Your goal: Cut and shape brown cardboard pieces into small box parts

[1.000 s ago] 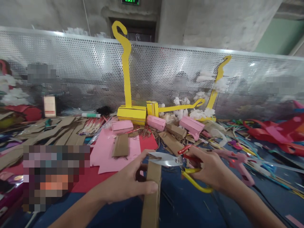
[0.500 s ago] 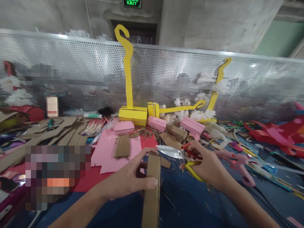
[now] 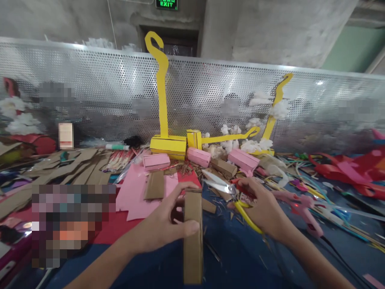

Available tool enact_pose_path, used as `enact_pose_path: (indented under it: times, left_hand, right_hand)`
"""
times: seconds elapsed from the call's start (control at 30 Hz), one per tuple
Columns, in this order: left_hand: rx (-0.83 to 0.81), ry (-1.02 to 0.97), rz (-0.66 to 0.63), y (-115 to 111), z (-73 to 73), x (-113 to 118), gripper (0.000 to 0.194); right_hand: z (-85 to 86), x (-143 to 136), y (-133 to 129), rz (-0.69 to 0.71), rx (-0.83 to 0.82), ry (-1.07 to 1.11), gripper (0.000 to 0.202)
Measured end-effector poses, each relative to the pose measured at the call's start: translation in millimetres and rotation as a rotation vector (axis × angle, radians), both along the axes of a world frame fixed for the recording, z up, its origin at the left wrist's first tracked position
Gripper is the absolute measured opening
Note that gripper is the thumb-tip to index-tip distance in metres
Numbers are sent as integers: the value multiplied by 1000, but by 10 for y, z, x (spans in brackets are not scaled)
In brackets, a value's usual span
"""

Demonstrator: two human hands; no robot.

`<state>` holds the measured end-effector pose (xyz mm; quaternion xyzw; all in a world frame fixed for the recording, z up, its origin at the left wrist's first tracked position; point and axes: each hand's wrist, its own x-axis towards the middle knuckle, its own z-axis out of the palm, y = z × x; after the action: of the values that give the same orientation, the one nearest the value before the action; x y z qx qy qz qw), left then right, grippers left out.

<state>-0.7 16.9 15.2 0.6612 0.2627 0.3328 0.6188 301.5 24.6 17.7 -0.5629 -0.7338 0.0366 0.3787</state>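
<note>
My left hand point(image 3: 168, 220) grips a long, narrow cardboard box point(image 3: 193, 241), thumb on its near face and fingers over its far end. It stands out toward me above the blue tabletop. In my right hand point(image 3: 258, 200) is a pair of scissors point(image 3: 221, 185) with red and yellow handles. Their blades are parted and point left, beyond the far end of the cardboard box and apart from it. Behind my left hand, a small cardboard piece point(image 3: 155, 185) lies on a pink sheet point(image 3: 130, 192).
A pink glue gun point(image 3: 305, 206) with a cord lies at the right. Yellow hooked stands point(image 3: 168, 144) and several pink boxes point(image 3: 156, 161) line the back, before a perforated metal panel point(image 3: 198, 92). Cardboard strips point(image 3: 75, 166) lie left; red material point(image 3: 345, 168) is far right.
The scissors' blades have opened wider and tilted upward. My left hand has shifted the cardboard box slightly, so its near end now shows.
</note>
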Motion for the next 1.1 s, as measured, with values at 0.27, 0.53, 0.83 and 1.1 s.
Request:
enact_pose_path:
  times: [0.27, 0.53, 0.83, 1.1]
  left_hand:
    - [53, -300, 36, -92, 126, 25, 64]
    - [-180, -431, -119, -46, 31, -20, 87]
    - [389, -137, 194, -53, -65, 20, 64]
    - [912, 190, 309, -98, -182, 73, 68]
  right_hand:
    - [-197, 121, 165, -132, -118, -80, 40]
    - [-243, 116, 148, -74, -136, -184, 27]
    - [-231, 119, 91, 65, -212, -225, 26]
    - [11, -179, -223, 283, -19, 55, 29]
